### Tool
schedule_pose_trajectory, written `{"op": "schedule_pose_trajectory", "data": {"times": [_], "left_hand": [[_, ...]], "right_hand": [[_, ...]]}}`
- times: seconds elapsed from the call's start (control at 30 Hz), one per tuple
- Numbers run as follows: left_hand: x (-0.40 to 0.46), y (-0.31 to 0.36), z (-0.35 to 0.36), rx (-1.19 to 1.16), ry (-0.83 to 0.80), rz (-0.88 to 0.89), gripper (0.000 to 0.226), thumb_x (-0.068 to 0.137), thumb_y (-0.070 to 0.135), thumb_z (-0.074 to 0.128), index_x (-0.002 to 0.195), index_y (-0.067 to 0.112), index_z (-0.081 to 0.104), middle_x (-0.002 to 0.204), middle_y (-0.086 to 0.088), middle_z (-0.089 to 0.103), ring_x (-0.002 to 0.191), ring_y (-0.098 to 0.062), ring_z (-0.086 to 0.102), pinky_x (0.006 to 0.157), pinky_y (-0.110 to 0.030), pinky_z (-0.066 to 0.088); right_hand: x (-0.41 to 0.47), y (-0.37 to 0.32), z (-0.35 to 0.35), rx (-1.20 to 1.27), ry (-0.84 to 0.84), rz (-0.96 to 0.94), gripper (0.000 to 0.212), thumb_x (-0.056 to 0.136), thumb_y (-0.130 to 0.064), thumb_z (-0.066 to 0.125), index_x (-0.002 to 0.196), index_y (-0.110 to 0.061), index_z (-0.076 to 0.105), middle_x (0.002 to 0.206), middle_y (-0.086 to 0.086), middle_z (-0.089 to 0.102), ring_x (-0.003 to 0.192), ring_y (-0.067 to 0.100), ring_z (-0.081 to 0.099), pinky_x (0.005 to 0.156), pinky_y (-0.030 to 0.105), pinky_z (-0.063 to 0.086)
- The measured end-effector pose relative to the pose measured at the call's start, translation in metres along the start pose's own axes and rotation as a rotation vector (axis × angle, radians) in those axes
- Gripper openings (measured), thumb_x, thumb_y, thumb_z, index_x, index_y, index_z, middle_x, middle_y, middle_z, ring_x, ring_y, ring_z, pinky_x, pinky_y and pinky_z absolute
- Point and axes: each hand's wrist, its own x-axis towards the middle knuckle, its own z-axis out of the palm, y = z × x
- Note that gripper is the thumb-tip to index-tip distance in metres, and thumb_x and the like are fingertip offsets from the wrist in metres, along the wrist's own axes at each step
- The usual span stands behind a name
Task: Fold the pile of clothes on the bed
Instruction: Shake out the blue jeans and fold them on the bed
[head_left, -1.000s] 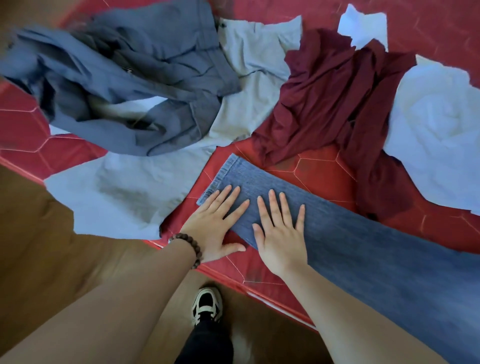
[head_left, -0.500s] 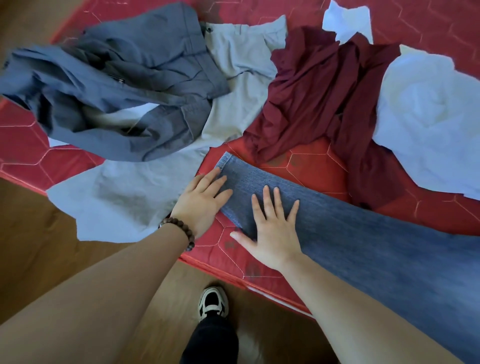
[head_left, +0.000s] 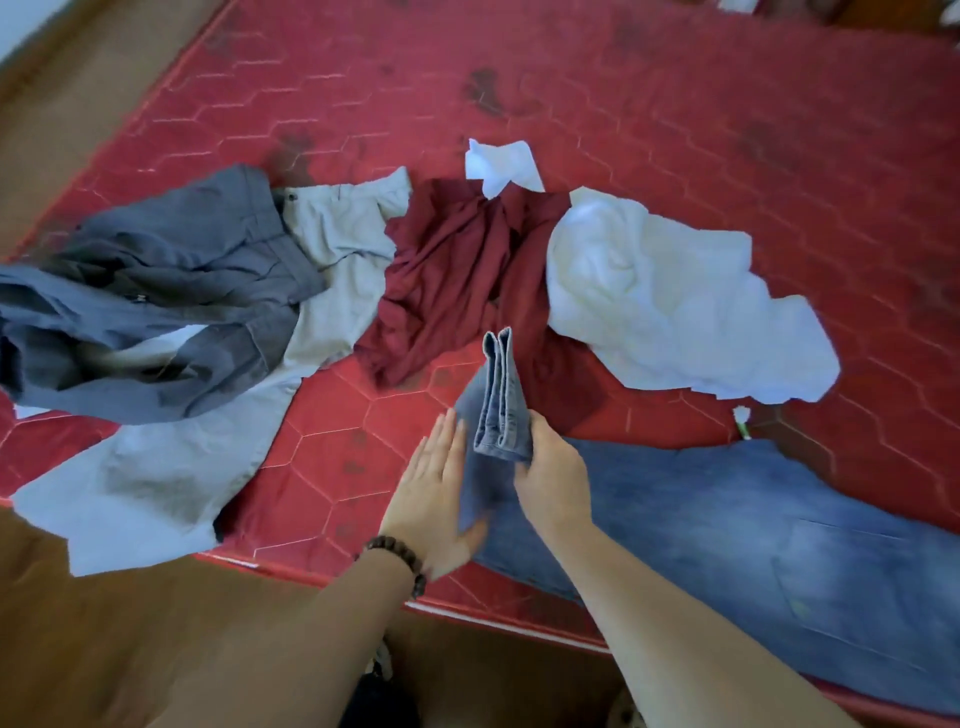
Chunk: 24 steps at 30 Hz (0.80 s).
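Two hands are seen at the near edge of the red mattress (head_left: 623, 130), both on the hem end of the blue jeans (head_left: 727, 519). The jeans are laid along the near right part of the mattress, with the leg end lifted off the surface and raised between the hands, so that the doubled hems stand upright with their edges turned toward the camera. The right hand (head_left: 553, 480) is closed on the raised hem from the right side; its fingers are curled round the denim, with the tips hidden behind the cloth. The left hand (head_left: 434, 499) is held flat, fingers straight and together, and is pressed against the left face of the lifted denim; the thumb appears tucked under the cloth's lower edge. A dark beaded bracelet (head_left: 400, 558) is worn on the left wrist.

Behind the raised hem a crumpled maroon garment (head_left: 457, 270) is spread, touching a rumpled white garment (head_left: 665, 306) on its right. To the left, dark grey trousers (head_left: 156, 291) are heaped over pale grey trousers (head_left: 171, 467), one leg of which hangs over the mattress edge toward the wooden floor (head_left: 78, 649).
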Motion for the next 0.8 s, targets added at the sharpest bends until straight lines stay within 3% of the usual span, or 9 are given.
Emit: {"op": "schedule_pose_trajectory", "data": {"times": [0.1, 0.23, 0.3, 0.47, 0.57, 0.67, 0.8], "left_hand": [[0.008, 0.059, 0.053, 0.03, -0.113, 0.041, 0.099, 0.079, 0.047, 0.047, 0.148, 0.011, -0.015, 0.153, -0.001, -0.027, 0.142, -0.015, -0.024, 0.12, -0.033, -0.003], [0.025, 0.133, 0.115, 0.181, -0.198, 0.18, 0.098, 0.075, 0.044, 0.058, 0.151, 0.007, 0.007, 0.158, -0.012, 0.001, 0.147, -0.025, 0.003, 0.117, -0.039, 0.006], [0.032, 0.169, 0.141, 0.216, -0.238, 0.231, 0.101, 0.074, 0.042, 0.062, 0.151, 0.008, 0.007, 0.159, -0.012, 0.005, 0.147, -0.025, 0.005, 0.118, -0.04, 0.008], [0.044, 0.245, 0.196, 0.349, -0.363, 0.368, 0.096, 0.087, 0.043, 0.049, 0.144, 0.013, -0.022, 0.153, -0.003, -0.025, 0.14, -0.02, -0.026, 0.115, -0.038, -0.015], [0.05, 0.287, 0.222, 0.382, -0.425, 0.352, 0.093, 0.088, 0.041, 0.048, 0.145, 0.016, -0.021, 0.154, -0.004, -0.024, 0.137, -0.019, -0.028, 0.115, -0.038, -0.015], [0.057, 0.316, 0.24, 0.432, -0.502, 0.345, 0.09, 0.089, 0.035, 0.048, 0.148, 0.017, -0.019, 0.15, -0.003, -0.03, 0.139, -0.018, -0.027, 0.118, -0.04, -0.011], [0.063, 0.334, 0.248, 0.499, -0.547, 0.363, 0.091, 0.09, 0.031, 0.047, 0.146, 0.018, -0.023, 0.148, -0.002, -0.034, 0.139, -0.018, -0.029, 0.117, -0.042, -0.012]], "right_hand": [[-0.015, 0.064, -0.059, 0.007, 0.037, 0.072, 0.047, 0.089, -0.009, 0.053, 0.133, -0.025, 0.05, 0.117, -0.001, 0.067, 0.104, 0.026, 0.062, 0.084, 0.036, 0.05], [-0.047, 0.165, -0.129, -0.015, 0.09, 0.205, 0.054, 0.085, 0.001, 0.047, 0.131, -0.027, 0.049, 0.112, -0.001, 0.067, 0.096, 0.026, 0.062, 0.079, 0.037, 0.05], [-0.065, 0.218, -0.158, -0.031, 0.105, 0.288, 0.054, 0.086, 0.001, 0.046, 0.133, -0.027, 0.047, 0.114, -0.001, 0.066, 0.097, 0.026, 0.062, 0.08, 0.036, 0.05], [-0.106, 0.332, -0.205, -0.004, 0.121, 0.439, 0.061, 0.09, 0.001, 0.046, 0.143, -0.027, 0.036, 0.12, 0.0, 0.062, 0.098, 0.026, 0.061, 0.084, 0.042, 0.052], [-0.126, 0.382, -0.222, 0.021, 0.119, 0.549, 0.061, 0.092, -0.003, 0.048, 0.145, -0.027, 0.031, 0.113, 0.003, 0.064, 0.092, 0.025, 0.062, 0.079, 0.044, 0.053], [-0.142, 0.417, -0.233, 0.06, 0.13, 0.655, 0.057, 0.093, -0.013, 0.054, 0.144, -0.017, 0.031, 0.109, 0.009, 0.065, 0.097, 0.029, 0.063, 0.078, 0.041, 0.053], [-0.143, 0.426, -0.248, 0.174, 0.268, 0.651, 0.069, 0.09, -0.036, 0.061, 0.146, -0.014, 0.027, 0.13, 0.006, 0.057, 0.116, 0.025, 0.056, 0.095, 0.041, 0.05]]}}
